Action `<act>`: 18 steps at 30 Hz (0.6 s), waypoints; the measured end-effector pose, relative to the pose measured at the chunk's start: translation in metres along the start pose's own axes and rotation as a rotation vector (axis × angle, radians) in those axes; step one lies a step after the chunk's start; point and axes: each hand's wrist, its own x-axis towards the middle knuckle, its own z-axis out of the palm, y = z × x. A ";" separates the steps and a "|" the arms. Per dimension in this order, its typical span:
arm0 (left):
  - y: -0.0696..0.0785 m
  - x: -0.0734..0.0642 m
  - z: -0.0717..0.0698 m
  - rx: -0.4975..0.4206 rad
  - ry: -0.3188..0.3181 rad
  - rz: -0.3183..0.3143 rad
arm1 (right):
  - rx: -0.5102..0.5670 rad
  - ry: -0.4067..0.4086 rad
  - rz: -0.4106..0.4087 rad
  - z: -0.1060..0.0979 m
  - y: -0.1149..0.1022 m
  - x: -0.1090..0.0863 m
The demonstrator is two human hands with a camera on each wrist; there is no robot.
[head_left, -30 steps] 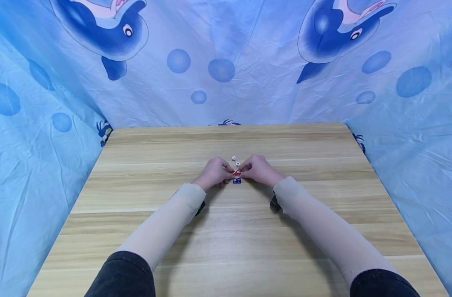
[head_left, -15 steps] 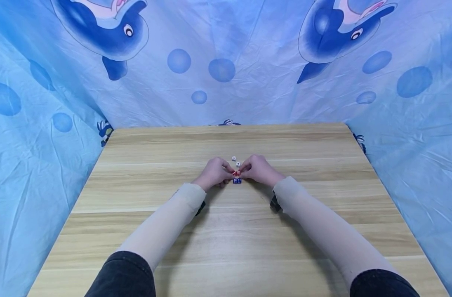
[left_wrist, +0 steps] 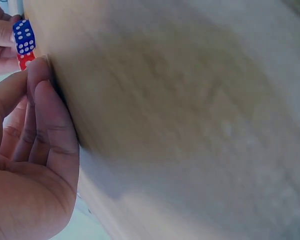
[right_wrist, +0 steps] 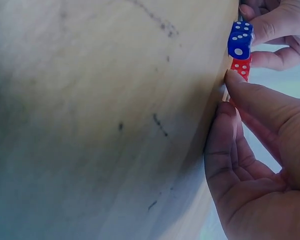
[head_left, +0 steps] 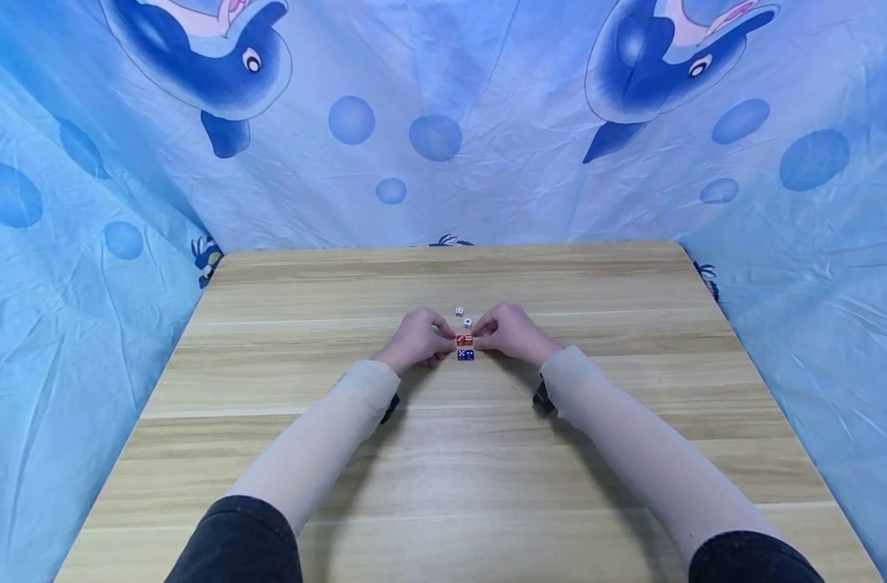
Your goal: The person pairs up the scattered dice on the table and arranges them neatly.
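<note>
Two red dice [head_left: 464,340] sit side by side near the table's middle. Just in front of them, on the near side, stands a pair of blue dice [head_left: 465,355]. My left hand [head_left: 418,338] is at the left end of the red pair, thumb and index finger either side of its edge. From the right, my right hand [head_left: 512,334] holds the same pose at the other end. Whether the fingertips still touch the red dice is too small to tell. In the right wrist view a blue die [right_wrist: 240,42] partly hides a red die [right_wrist: 242,67].
Two white dice lie beyond the red pair: one die [head_left: 468,323] close behind, another die [head_left: 460,311] farther back and slightly left. The wooden table [head_left: 443,470] extends around them, with a blue printed cloth [head_left: 516,194] hanging behind and at both sides.
Both hands have drawn slightly apart, the left to the left and the right to the right. The red dice, partly covered by fingertips before, now show whole and sit straight side by side.
</note>
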 end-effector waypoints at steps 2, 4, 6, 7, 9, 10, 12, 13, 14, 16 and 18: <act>-0.001 0.000 -0.003 0.006 0.008 0.000 | 0.003 0.001 0.006 0.000 0.001 0.000; -0.002 0.000 -0.006 0.007 0.017 -0.002 | 0.005 0.003 0.015 0.000 0.001 -0.001; -0.002 0.001 -0.009 -0.004 0.035 -0.009 | 0.006 0.006 0.023 0.000 0.001 -0.001; -0.002 0.002 -0.011 -0.011 0.049 -0.012 | 0.006 0.008 0.026 0.000 0.001 -0.001; -0.001 0.004 -0.013 -0.037 0.071 -0.007 | 0.006 0.012 0.031 0.000 0.001 -0.002; 0.000 0.006 -0.014 -0.048 0.081 -0.003 | 0.005 0.012 0.030 0.000 0.001 -0.002; 0.003 0.011 -0.015 -0.068 0.094 0.004 | -0.001 0.013 0.024 0.000 0.000 -0.003; 0.005 0.013 -0.015 -0.071 0.099 0.005 | -0.001 0.014 0.021 0.000 0.000 -0.003; 0.006 0.015 -0.015 -0.073 0.099 0.007 | -0.001 0.013 0.018 0.000 -0.001 -0.003; 0.009 0.021 -0.015 -0.067 0.101 0.008 | -0.003 0.012 0.011 0.000 -0.002 -0.003; 0.010 0.026 -0.015 -0.051 0.099 0.006 | -0.007 0.008 0.007 0.000 -0.003 -0.002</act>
